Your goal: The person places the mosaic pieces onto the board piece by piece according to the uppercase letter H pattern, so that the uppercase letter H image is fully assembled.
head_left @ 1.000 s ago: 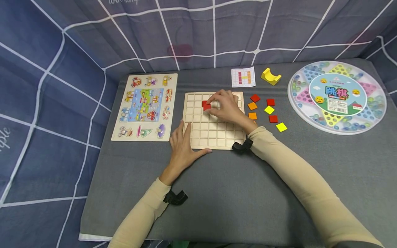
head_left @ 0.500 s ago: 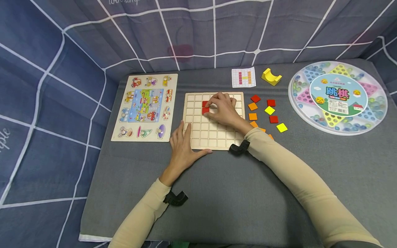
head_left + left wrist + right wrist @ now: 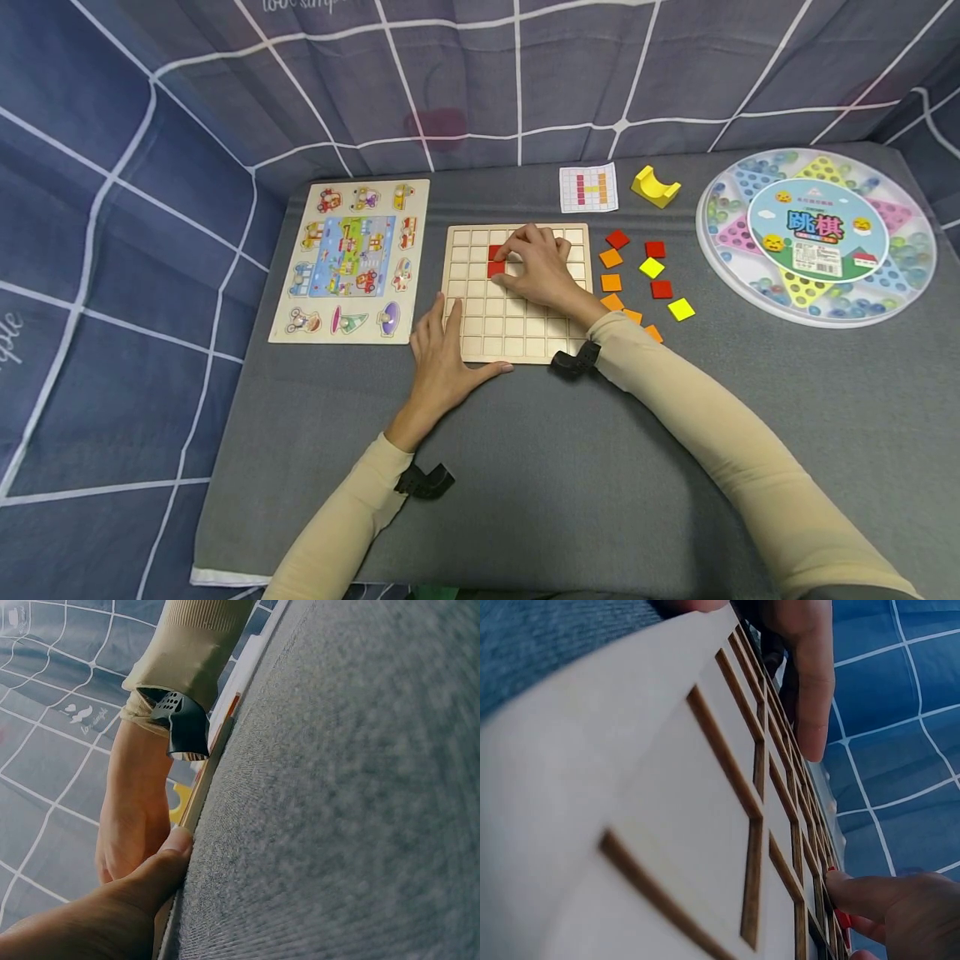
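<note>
A wooden grid board (image 3: pixel 525 327) lies in the middle of the table in the head view. My left hand (image 3: pixel 438 354) steadies its near left corner, fingers straight along the left side and thumb along the near edge. Over the board's upper half, my right hand (image 3: pixel 542 267) has curled fingers and thumb on a red square tile (image 3: pixel 496 269). Another red tile (image 3: pixel 494 251) sits just above it, partly covered by the fingertips. Seen from the right wrist, a sliver of red tile (image 3: pixel 843 919) shows by the right thumb (image 3: pixel 870 894).
Right of the board lie loose orange tiles (image 3: pixel 611 282), red tiles (image 3: pixel 662 289) and yellow tiles (image 3: pixel 681 309). Behind them are a pattern card (image 3: pixel 588 187) and a yellow curved block (image 3: pixel 656 186). A picture puzzle (image 3: pixel 349 261) lies left, a round Chinese checkers set (image 3: pixel 817 237) right.
The right hand has shifted slightly toward me with the lower red tile. The two red tiles, askew earlier, now line up in one column. The left hand keeps its place.
</note>
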`<action>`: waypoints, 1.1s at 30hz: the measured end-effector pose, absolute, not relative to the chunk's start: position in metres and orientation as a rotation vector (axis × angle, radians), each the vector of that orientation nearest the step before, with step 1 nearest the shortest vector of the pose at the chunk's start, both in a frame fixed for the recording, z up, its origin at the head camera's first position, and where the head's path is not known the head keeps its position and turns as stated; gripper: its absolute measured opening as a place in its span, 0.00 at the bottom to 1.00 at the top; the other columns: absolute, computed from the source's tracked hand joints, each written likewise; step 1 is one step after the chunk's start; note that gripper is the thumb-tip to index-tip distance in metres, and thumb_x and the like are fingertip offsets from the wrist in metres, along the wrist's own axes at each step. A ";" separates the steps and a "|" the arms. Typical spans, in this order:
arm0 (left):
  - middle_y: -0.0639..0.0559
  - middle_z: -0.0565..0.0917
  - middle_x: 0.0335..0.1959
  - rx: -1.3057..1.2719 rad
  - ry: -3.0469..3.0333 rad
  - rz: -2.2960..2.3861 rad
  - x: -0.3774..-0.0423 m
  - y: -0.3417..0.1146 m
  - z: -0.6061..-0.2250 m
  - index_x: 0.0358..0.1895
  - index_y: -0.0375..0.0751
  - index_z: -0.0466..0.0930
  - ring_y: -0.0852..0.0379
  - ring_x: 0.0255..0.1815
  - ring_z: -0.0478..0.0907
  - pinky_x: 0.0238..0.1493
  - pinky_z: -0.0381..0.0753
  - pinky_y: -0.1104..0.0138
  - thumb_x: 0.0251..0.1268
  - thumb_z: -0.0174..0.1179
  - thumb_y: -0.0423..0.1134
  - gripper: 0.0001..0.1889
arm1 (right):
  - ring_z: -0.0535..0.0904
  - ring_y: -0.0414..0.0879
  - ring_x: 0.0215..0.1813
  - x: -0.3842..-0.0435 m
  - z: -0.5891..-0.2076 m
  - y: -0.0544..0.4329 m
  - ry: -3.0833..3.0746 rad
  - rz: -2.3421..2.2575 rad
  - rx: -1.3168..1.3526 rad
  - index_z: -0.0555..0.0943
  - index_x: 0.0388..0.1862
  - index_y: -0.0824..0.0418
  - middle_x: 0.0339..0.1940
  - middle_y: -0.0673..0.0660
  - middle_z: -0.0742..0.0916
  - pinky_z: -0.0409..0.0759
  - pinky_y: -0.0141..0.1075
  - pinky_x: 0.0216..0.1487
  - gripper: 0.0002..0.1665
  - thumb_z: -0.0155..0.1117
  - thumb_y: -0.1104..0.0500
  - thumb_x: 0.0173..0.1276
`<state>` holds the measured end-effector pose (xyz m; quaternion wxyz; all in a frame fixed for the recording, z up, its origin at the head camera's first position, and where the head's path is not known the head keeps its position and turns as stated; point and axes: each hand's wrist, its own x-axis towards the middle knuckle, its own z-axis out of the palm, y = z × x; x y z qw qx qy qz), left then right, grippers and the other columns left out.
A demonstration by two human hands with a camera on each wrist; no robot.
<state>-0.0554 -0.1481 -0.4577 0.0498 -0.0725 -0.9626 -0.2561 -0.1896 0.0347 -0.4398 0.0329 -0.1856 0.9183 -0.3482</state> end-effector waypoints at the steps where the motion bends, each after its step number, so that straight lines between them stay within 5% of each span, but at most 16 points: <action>1: 0.36 0.51 0.78 -0.221 -2.931 -0.778 -0.055 -0.148 -0.458 0.76 0.37 0.55 0.36 0.73 0.52 0.65 0.52 0.43 0.34 0.76 0.67 0.65 | 0.63 0.55 0.62 -0.189 -0.440 0.035 2.826 -1.070 -0.572 0.84 0.42 0.50 0.57 0.54 0.75 0.50 0.54 0.60 0.16 0.74 0.47 0.58; 33: 0.35 0.51 0.77 -0.236 -2.912 -0.776 -0.055 -0.148 -0.458 0.76 0.37 0.55 0.36 0.73 0.52 0.65 0.52 0.42 0.34 0.76 0.67 0.65 | 0.63 0.55 0.63 -0.190 -0.442 0.037 2.809 -1.115 -0.596 0.84 0.41 0.50 0.58 0.53 0.75 0.49 0.55 0.61 0.14 0.74 0.48 0.59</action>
